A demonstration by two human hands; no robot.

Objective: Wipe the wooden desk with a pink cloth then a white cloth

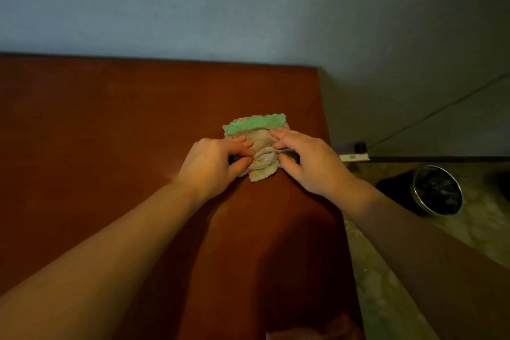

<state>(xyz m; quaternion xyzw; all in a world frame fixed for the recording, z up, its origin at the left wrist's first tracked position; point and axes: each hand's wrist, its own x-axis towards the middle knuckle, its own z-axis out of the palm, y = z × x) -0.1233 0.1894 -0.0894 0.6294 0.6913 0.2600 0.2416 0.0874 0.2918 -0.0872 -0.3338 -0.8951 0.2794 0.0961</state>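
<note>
A small whitish cloth (259, 143) with a green scalloped edge lies bunched on the reddish-brown wooden desk (110, 124), near the desk's right edge. My left hand (218, 163) pinches the cloth's left side between thumb and fingers. My right hand (306, 160) pinches its right side the same way. A fold of the cloth is gathered up between the two hands. Something pinkish (317, 331) shows at the bottom edge of the view, too cut off to tell what it is.
A blue-grey wall (220, 8) stands behind the desk. To the right, on the floor, a round metal-rimmed bin (437, 190) holds dark contents. A small dark and white object (356, 153) sits on the floor past the desk's right edge.
</note>
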